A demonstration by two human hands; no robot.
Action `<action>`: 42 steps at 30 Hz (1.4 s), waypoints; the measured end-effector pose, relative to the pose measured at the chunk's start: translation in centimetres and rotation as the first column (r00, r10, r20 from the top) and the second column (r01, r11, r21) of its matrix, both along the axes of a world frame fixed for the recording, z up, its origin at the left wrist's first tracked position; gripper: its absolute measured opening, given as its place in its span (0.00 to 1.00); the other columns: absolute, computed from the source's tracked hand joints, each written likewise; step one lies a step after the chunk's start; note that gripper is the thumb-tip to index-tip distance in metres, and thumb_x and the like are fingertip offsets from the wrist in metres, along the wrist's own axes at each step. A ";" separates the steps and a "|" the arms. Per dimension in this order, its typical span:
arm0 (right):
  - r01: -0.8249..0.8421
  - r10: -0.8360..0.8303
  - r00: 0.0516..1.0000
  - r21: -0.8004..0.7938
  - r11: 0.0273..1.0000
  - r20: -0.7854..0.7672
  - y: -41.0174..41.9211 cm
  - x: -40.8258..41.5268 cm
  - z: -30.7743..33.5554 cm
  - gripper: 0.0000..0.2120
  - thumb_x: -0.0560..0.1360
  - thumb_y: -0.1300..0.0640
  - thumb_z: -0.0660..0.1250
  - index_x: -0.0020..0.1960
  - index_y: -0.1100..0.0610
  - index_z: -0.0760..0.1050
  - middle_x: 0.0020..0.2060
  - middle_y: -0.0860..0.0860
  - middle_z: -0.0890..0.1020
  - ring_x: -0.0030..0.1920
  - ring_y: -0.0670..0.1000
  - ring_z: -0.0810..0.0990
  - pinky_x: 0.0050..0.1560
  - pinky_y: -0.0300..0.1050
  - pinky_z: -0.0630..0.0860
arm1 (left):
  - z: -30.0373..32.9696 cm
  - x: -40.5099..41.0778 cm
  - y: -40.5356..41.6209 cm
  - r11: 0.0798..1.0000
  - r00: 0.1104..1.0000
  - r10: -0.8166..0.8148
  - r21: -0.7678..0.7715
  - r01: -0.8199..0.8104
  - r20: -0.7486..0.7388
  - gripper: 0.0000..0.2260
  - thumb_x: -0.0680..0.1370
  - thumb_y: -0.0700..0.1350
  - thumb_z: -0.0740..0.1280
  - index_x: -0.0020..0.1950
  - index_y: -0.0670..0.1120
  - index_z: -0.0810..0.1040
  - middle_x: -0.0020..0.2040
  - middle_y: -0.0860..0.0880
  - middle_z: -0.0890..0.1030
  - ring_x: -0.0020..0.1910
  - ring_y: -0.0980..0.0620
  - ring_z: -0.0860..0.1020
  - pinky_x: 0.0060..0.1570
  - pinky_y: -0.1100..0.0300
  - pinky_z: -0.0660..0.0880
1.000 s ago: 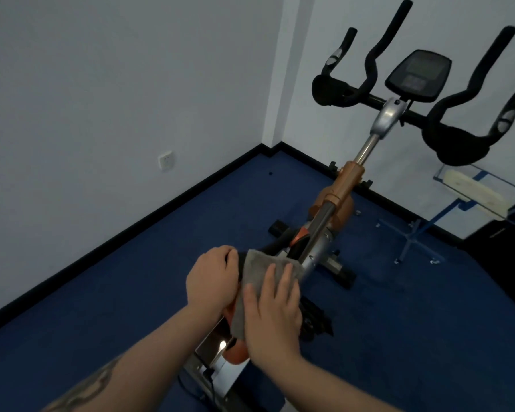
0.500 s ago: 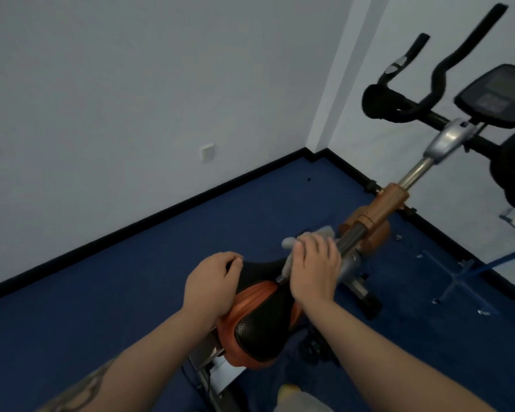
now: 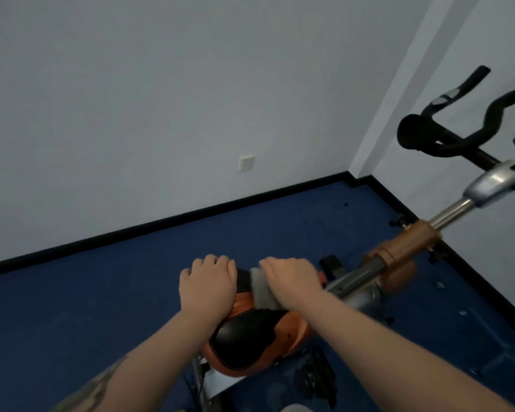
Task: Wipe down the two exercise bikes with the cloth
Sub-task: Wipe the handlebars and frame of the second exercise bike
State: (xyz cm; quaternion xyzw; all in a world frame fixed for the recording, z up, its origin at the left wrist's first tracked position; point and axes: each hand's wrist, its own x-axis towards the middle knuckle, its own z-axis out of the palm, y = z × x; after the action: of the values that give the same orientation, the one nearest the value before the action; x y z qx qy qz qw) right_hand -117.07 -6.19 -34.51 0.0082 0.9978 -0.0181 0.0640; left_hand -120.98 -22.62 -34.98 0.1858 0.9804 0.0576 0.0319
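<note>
Head view: blue carpet floor point(image 3: 101, 292), grey walls, corner of the room. Exercise bike point(image 3: 399, 257) runs from saddle point(image 3: 244, 343) near the person up-right to handlebars point(image 3: 446, 144). Left hand point(image 3: 207, 285) grips the saddle nose. Right hand point(image 3: 292, 281) clutches cloth point(image 3: 260, 289) on the saddle's front, nearer the frame tube ahead. No containers seen.

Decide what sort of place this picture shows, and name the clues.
Probably a small gym or exercise room: an exercise bike with drop handlebars, blue carpet and bare white walls.
</note>
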 end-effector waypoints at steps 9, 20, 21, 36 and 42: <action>-0.123 0.123 0.983 0.010 0.992 -0.136 4.6 2.9 -0.7 0.26 0.80 0.45 0.36 0.58 0.49 0.71 0.49 0.45 0.77 0.49 0.51 0.76 0.46 0.45 0.65 | -0.6 2.1 0.0 0.916 0.976 0.212 0.338 -0.215 0.046 0.17 0.84 0.50 0.52 0.69 0.52 0.72 0.67 0.52 0.72 0.66 0.51 0.69 0.60 0.54 0.71; -0.251 0.211 0.922 -0.088 0.964 -0.324 0.6 2.0 -1.2 0.08 0.80 0.51 0.58 0.53 0.52 0.75 0.44 0.47 0.80 0.42 0.52 0.78 0.42 0.48 0.70 | -0.9 2.6 -0.1 0.886 0.966 0.252 0.387 -0.255 0.060 0.17 0.84 0.50 0.53 0.70 0.51 0.71 0.69 0.52 0.72 0.67 0.52 0.68 0.64 0.55 0.70; -0.271 0.234 0.922 -0.082 0.959 -0.307 2.6 2.5 -1.3 0.10 0.81 0.50 0.56 0.54 0.51 0.75 0.43 0.46 0.79 0.42 0.50 0.77 0.42 0.47 0.70 | -0.9 2.6 0.0 0.866 0.961 0.266 0.422 -0.270 0.069 0.17 0.84 0.51 0.52 0.70 0.52 0.72 0.68 0.52 0.73 0.67 0.52 0.68 0.63 0.54 0.69; -0.265 0.224 0.944 -0.154 0.952 -0.242 3.0 2.3 -1.4 0.21 0.81 0.42 0.46 0.64 0.46 0.72 0.52 0.45 0.80 0.52 0.49 0.78 0.51 0.47 0.71 | -1.3 8.1 0.0 0.663 0.879 0.436 0.591 -0.459 0.193 0.25 0.83 0.53 0.53 0.79 0.53 0.52 0.78 0.53 0.58 0.75 0.53 0.59 0.70 0.45 0.66; -0.102 0.113 0.991 -0.135 0.986 0.078 -1.4 -2.3 -0.3 0.25 0.81 0.38 0.42 0.69 0.45 0.67 0.59 0.53 0.80 0.57 0.58 0.78 0.51 0.51 0.71 | -1.8 10.4 -0.2 0.548 0.836 0.476 0.651 -0.525 0.273 0.27 0.81 0.56 0.54 0.78 0.52 0.53 0.76 0.53 0.61 0.73 0.53 0.64 0.72 0.46 0.64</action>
State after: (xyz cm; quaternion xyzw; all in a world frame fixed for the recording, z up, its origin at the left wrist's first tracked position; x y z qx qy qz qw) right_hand -119.41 -7.60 -34.79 -0.0491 0.9898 -0.0797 0.1077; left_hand -110.55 -22.78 -36.73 -0.1054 0.8919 0.4390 -0.0276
